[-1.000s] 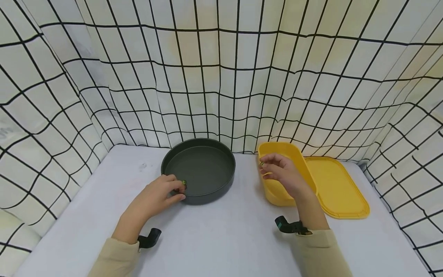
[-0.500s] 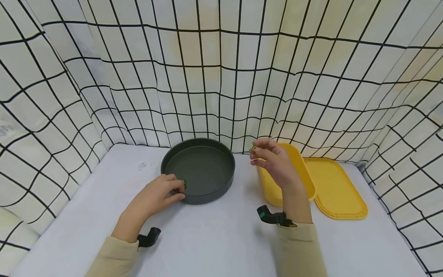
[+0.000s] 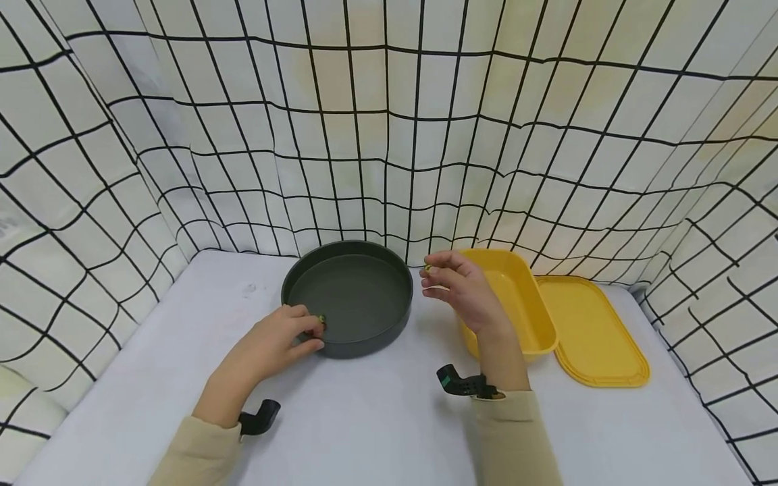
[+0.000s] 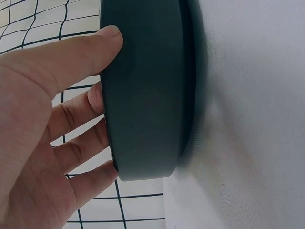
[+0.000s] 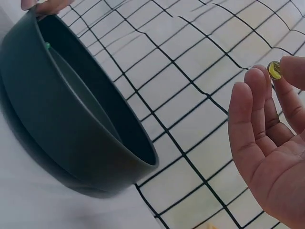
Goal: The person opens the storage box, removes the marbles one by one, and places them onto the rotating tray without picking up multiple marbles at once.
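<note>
My left hand (image 3: 276, 341) grips the near-left rim of a round dark pan (image 3: 365, 348), thumb outside and fingers over the inner side. In the left wrist view, the thumb presses the pan's outer wall. Small green-yellow marbles (image 3: 321, 318) lie inside the pan by the left fingers; one green marble (image 5: 47, 45) shows in the right wrist view. Between thumb and fingertips, my right hand (image 3: 458, 289) pinches a clear glass marble (image 5: 275, 70) with a yellow swirl. That hand is raised between the pan and a yellow container (image 3: 549, 317), overlapping the container's left side.
A yellow lid (image 3: 592, 331) lies flat to the right of the container, its left edge beside the container wall. White cloth (image 3: 389, 418) covers the table. Gridded white fabric (image 3: 365, 135) hangs at the back and both sides.
My right hand has moved left with the pinched marble, from over the yellow container toward the pan. My left hand has stayed on the pan's rim.
</note>
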Available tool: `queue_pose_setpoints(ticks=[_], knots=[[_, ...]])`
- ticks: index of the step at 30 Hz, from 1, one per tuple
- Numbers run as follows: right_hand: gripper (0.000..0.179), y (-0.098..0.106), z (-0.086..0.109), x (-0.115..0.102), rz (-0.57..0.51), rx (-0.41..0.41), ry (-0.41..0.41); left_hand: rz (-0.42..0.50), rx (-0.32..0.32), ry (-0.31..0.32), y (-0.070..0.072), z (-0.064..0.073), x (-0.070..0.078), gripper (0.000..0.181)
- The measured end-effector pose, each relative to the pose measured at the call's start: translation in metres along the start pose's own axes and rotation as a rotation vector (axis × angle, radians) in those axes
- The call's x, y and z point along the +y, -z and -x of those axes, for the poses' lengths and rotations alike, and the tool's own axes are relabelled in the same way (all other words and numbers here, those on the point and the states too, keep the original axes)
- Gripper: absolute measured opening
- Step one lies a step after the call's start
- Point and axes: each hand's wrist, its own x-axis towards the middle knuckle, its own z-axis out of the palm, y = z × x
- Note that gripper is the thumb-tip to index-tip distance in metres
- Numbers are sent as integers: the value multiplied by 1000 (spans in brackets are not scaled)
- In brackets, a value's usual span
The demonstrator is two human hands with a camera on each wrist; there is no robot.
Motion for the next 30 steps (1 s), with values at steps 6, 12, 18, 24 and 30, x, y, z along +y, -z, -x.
queue_pose_setpoints(ticks=[6, 12, 18, 24, 30], knots=[[17, -17, -6, 7, 19, -75, 3, -3, 3, -4, 0, -1, -1, 13], [14, -27, -9, 15, 28, -106, -27, 5, 2, -12, 0, -2, -2, 13], [16, -33, -11, 21, 17, -119, -49, 7, 0, -15, 0, -1, -3, 13], [16, -41, -13, 27, 7, -144, -74, 4, 3, -12, -1, -1, -3, 13], [15, -46, -15, 36, 26, -160, -96, 2, -2, -9, -1, -1, -3, 13]])
